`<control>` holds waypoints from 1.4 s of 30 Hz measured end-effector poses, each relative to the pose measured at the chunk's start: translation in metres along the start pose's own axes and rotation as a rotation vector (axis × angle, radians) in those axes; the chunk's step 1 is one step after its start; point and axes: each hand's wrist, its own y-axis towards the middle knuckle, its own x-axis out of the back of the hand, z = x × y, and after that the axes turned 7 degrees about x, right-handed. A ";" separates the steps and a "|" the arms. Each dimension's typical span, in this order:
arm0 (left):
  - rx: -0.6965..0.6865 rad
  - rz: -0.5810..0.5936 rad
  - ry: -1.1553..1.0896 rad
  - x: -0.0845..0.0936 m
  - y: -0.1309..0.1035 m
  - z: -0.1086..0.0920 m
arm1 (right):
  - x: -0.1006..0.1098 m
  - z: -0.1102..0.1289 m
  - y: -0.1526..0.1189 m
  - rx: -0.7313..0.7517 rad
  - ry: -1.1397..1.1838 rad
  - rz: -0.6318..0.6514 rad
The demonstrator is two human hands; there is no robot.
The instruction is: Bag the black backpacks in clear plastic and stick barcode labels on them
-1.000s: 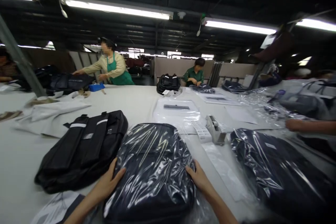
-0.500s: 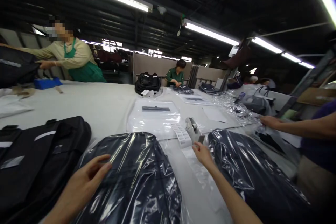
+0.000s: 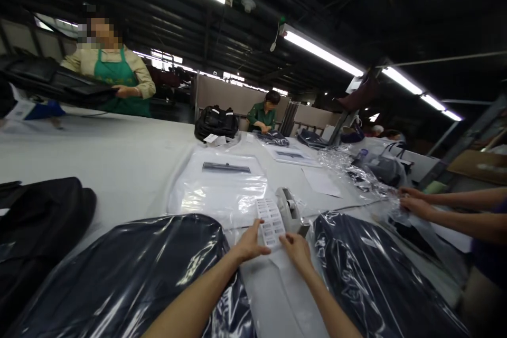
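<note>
A white sheet of barcode labels (image 3: pixel 269 216) lies on the table between my hands. My left hand (image 3: pixel 247 245) is at its left edge, thumb and forefinger apart, the fingertips touching or just beside the paper. At the lower right corner of the sheet, my right hand (image 3: pixel 298 251) has its thumb and forefinger pinched together on the edge. A tape dispenser (image 3: pixel 288 206) stands just beyond my right hand. Under my left forearm lies a dark bag in clear plastic (image 3: pixel 130 269); another plastic-wrapped dark bag (image 3: pixel 368 274) is to the right.
Black bags (image 3: pixel 43 232) lie at the left. Flat clear plastic bags (image 3: pixel 222 185) are stacked ahead on the white table (image 3: pixel 119 158). A co-worker in a green apron (image 3: pixel 114 74) handles a black bag. Another person's hands (image 3: pixel 420 203) hold clear plastic at the right.
My left hand has moved right, from above the wrapped bag to the label sheet. My right hand has come down from the tape dispenser to the sheet's corner. The view has shifted slightly.
</note>
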 end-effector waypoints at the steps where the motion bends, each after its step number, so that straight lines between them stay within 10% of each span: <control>1: 0.006 0.010 -0.021 -0.005 0.005 0.003 | 0.002 -0.001 -0.002 0.000 0.018 -0.020; 14: -0.057 -0.027 -0.248 -0.038 0.037 0.016 | 0.007 0.000 0.007 -0.012 0.589 0.091; 21: -0.134 -0.155 -0.073 -0.039 0.039 0.025 | 0.014 0.008 0.001 0.132 0.197 -0.170; 29: -0.198 -0.126 0.147 -0.036 0.033 0.021 | 0.012 0.023 0.001 0.389 0.087 -0.066; 36: -0.043 -0.126 0.365 -0.037 0.020 0.010 | 0.036 0.008 0.009 -0.136 0.333 -0.513; 42: -0.163 -0.107 0.403 0.031 -0.037 -0.037 | 0.048 0.063 0.004 -0.253 0.884 -0.308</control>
